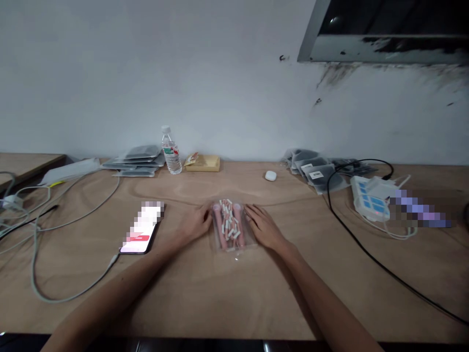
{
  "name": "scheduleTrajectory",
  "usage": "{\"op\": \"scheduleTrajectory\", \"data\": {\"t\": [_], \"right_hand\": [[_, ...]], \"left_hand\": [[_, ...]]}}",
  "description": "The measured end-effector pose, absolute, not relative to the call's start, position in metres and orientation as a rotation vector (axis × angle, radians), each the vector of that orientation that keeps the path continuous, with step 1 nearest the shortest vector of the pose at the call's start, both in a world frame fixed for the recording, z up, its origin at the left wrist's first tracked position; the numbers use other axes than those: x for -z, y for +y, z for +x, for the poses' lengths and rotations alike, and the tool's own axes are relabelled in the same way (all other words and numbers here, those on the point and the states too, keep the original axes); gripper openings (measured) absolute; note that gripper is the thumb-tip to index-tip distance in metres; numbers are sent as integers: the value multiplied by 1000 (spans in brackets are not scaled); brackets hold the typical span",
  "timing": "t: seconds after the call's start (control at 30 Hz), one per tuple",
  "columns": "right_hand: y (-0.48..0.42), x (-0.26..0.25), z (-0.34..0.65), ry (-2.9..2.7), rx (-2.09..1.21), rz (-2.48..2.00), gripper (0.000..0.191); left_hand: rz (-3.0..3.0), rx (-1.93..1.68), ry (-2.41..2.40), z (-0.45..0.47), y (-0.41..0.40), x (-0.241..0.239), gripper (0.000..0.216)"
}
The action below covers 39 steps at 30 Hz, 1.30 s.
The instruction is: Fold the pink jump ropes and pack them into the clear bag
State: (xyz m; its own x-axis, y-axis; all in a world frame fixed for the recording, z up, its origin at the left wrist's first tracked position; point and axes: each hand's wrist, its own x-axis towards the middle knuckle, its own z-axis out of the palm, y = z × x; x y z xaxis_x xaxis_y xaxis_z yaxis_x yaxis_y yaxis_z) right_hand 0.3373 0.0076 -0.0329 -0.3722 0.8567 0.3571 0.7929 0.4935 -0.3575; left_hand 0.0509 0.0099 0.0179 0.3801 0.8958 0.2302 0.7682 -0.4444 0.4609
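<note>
Flat on the wooden table lies a clear plastic bag [230,227] holding what looks like a jump rope, with two pink handles at the sides and a bundle of pink and white pieces between them. My left hand [198,221] rests at the bag's left edge, fingers loosely bent and their tips against the plastic. On the other side, my right hand [264,226] lies palm down with its fingers stretched toward the bag's right edge, touching it. Neither hand visibly lifts the bag.
Left of my left forearm lies a lit phone [142,230] on a white cable. Toward the wall stand a water bottle [171,151], a yellowish tray [205,163] and a white case [270,175]. Grey packets [315,168] and a power strip [368,200] lie right.
</note>
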Motion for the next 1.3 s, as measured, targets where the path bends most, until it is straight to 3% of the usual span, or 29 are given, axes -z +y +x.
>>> {"op": "scheduleTrajectory", "data": {"t": [0.13, 0.33, 0.73, 0.87, 1.3], "right_hand": [[8, 36, 342, -2243, -130, -1447, 49], [3, 31, 341, -2395, -51, -1494, 52], [1, 27, 339, -2466, 21, -1524, 54], [1, 29, 338, -2427, 31, -1573, 55], [1, 22, 341, -2378, -170, -1532, 66]], "left_hand": [[2480, -757, 1463, 51, 16, 11, 49], [2616, -613, 1371, 49, 19, 23, 60], [2555, -580, 1456, 49, 17, 18, 55], [2562, -507, 1410, 49, 15, 15, 65], [2575, -428, 1418, 50, 14, 14, 66]]}}
